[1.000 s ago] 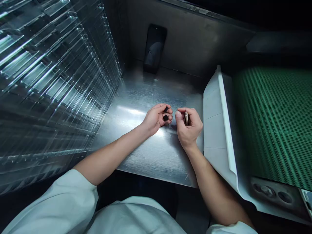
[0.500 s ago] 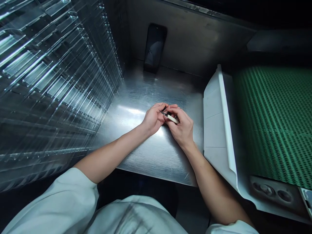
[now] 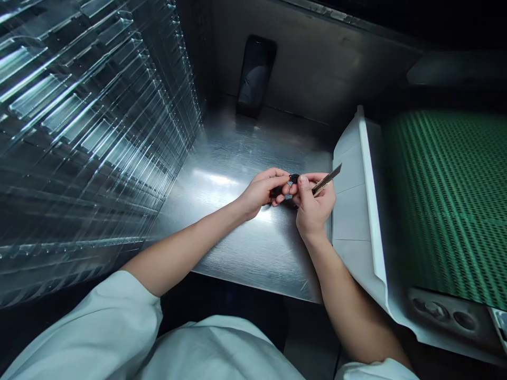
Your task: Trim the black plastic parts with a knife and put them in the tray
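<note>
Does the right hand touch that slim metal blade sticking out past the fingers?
Touching: the head view shows the right hand pinching the slim metal blade at its near end, between thumb and fingers.

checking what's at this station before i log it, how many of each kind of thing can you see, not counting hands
phone: 1
utility knife: 1
small black piece: 1
stack of clear plastic trays: 1
white plastic panel: 1
green mesh belt: 1
total: 6

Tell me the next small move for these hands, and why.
I'd probably turn the slim strip so its far end points at the small black piece. The right hand grips the strip with that end aimed away, toward the white panel, while the left hand holds the piece at its fingertips, right beside the right hand.
</note>
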Motion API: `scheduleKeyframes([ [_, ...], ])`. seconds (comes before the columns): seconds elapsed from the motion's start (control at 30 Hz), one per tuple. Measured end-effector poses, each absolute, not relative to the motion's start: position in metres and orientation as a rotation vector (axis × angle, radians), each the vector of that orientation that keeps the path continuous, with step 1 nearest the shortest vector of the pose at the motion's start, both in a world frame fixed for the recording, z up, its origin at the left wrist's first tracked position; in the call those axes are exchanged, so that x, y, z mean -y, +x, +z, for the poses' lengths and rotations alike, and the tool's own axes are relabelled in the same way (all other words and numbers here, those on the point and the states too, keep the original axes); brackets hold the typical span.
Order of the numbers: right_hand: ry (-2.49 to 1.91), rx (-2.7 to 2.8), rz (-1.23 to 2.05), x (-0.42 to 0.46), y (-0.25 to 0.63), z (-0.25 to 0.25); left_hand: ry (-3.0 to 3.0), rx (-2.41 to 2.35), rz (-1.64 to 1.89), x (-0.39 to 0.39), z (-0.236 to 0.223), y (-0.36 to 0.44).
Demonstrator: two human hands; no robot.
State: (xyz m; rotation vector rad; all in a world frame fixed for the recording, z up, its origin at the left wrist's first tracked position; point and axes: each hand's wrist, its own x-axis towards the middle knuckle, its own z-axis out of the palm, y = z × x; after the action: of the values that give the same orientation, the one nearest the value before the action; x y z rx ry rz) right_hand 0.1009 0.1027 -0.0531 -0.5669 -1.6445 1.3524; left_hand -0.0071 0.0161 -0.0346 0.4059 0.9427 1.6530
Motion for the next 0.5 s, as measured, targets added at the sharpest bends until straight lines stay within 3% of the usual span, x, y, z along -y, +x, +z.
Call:
scheduleKeyframes([
  [0.5,-0.634,1.691,1.410,-0.0986,0.1030,-0.0508,0.471,-0.955,1.757,-0.0166,-0.0314,-0.0053],
])
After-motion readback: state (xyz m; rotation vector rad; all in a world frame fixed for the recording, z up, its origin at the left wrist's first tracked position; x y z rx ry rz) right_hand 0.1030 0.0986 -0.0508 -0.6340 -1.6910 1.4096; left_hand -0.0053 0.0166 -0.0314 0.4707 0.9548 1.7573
